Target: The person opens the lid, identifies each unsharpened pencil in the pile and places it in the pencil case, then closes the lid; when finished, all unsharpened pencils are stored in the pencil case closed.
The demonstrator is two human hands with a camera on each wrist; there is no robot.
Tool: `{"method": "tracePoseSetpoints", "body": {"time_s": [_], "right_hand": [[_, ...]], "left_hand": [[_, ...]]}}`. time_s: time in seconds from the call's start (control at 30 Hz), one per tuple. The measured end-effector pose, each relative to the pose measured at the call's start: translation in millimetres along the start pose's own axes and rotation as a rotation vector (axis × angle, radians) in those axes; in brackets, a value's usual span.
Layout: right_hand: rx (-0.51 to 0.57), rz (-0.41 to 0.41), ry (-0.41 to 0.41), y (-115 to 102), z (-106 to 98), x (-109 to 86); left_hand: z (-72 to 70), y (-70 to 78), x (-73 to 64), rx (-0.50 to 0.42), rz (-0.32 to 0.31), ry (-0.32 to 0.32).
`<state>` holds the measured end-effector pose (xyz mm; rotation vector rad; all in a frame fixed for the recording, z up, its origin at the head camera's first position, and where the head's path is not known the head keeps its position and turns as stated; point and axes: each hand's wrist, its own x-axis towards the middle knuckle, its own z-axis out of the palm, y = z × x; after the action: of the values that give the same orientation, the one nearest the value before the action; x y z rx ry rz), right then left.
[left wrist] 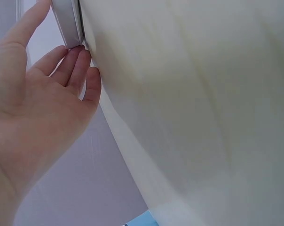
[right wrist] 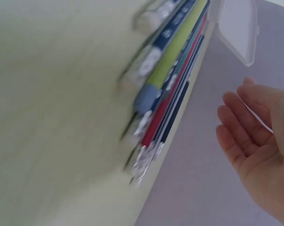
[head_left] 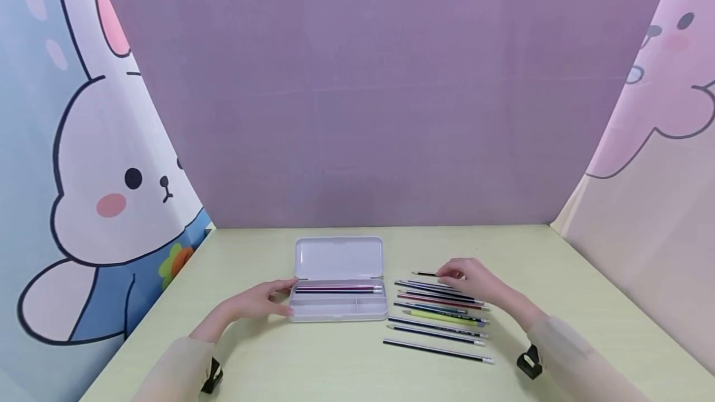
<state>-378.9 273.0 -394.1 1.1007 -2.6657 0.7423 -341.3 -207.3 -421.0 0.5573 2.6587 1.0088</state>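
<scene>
A white pencil case (head_left: 337,317) stands with its lid (head_left: 339,257) raised; a few pencils (head_left: 335,290) lie in its rear compartment. My left hand (head_left: 254,301) holds the case's left end, thumb toward the front corner and fingers toward the back. In the left wrist view, those fingertips (left wrist: 76,52) touch the end of the case (left wrist: 67,23). My right hand (head_left: 472,278) hovers over the farthest loose pencil (head_left: 424,273), whose other end it hides. The right wrist view has this hand (right wrist: 259,136) with loosely bent fingers and nothing seen between them.
Right of the case, several loose pencils lie in a rough column, among them a yellow-green one (head_left: 447,317), a red one (head_left: 447,300) and a nearest striped one (head_left: 438,351). A purple cloth (head_left: 368,92) hangs behind the pale table (head_left: 313,365).
</scene>
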Motion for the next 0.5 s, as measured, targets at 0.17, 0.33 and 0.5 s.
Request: {"method": "tracePoseSetpoints", "body": {"time_s": [0.17,0.33,0.5], "right_hand": [[-0.015,0.011,0.006,6.9,-2.5,-9.8],[-0.014,0.017,0.003,12.4,-4.4,-17.3],[0.0,0.026,-0.003,19.1,-4.6,-23.5]], "left_hand": [[-0.6,1.1,-0.5,-0.002,0.011,-0.007],[-1.9,0.9,-0.4,-0.017,0.027,-0.014],[-1.4,-0.9,1.1,-0.014,0.039,-0.014]]}}
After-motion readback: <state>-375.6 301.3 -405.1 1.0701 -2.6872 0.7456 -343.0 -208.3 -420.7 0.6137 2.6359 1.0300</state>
